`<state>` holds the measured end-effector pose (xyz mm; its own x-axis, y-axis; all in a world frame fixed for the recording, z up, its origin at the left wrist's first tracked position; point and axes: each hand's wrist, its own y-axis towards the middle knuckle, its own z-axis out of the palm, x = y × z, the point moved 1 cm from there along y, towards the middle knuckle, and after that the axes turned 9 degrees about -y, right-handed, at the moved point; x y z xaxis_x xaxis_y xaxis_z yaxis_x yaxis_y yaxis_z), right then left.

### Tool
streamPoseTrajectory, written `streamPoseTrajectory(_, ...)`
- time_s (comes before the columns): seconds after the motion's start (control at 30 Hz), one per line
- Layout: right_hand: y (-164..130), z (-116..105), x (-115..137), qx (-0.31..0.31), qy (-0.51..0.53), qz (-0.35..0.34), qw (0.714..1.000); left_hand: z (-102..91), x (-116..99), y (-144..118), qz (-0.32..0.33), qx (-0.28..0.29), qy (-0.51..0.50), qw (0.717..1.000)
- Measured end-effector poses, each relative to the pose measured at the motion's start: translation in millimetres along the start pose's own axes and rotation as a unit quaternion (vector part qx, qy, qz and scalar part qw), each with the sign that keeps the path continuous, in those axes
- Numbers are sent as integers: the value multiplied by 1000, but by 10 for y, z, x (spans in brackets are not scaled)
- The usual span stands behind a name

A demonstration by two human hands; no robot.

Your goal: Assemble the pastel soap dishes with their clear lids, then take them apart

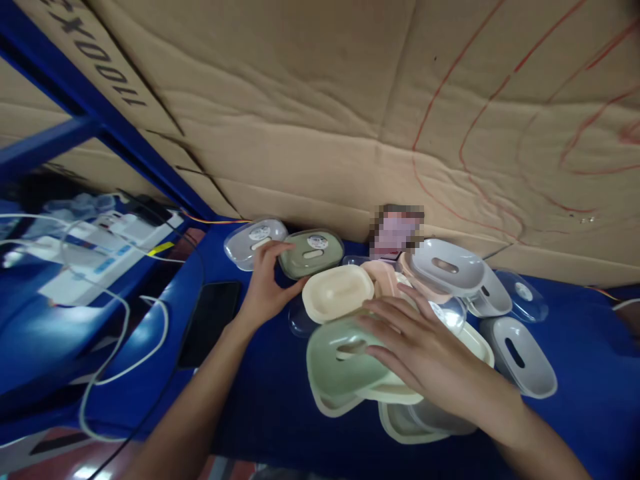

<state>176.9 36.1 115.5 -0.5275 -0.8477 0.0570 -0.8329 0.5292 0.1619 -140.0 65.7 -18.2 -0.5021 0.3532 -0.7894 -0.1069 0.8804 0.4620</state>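
My left hand (265,287) is at the near left end of a closed olive-green soap box (300,263) with a clear lid. Its thumb and fingers are apart, and its fingertips overlap the box edge. Left of that box sits a grey soap box (243,243), also under a clear lid. My right hand (405,333) reaches over the pile with its fingers spread, nearest to a light green soap dish (330,367) with a slot in its base. Between the hands lies a cream dish (337,293). My right hand hides part of the pile.
Grey slotted trays (445,267) are piled at the right, near a clear lid (525,297). Another grey tray (525,353) lies apart. A blurred-out phone (395,233) leans on the cardboard wall (300,133). A dark phone (210,320), power strips (110,260) and cables are at left.
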Motion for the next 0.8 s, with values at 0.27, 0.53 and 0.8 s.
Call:
streamPoseTrajectory(0.27, 183, 97, -113, -117, -17, 3, 993, -117, -464, -135, 87, -26, -145, 985)
streamPoseTrajectory(0.53, 250, 2, -244, -125, 28, 3, 992, 55, -827, -345, 64, 101, -226, 967)
streamPoseTrajectory(0.8, -139, -208, -165, -94, -82, 128, 984, -42, -903, -259, 54, 184, -94, 977)
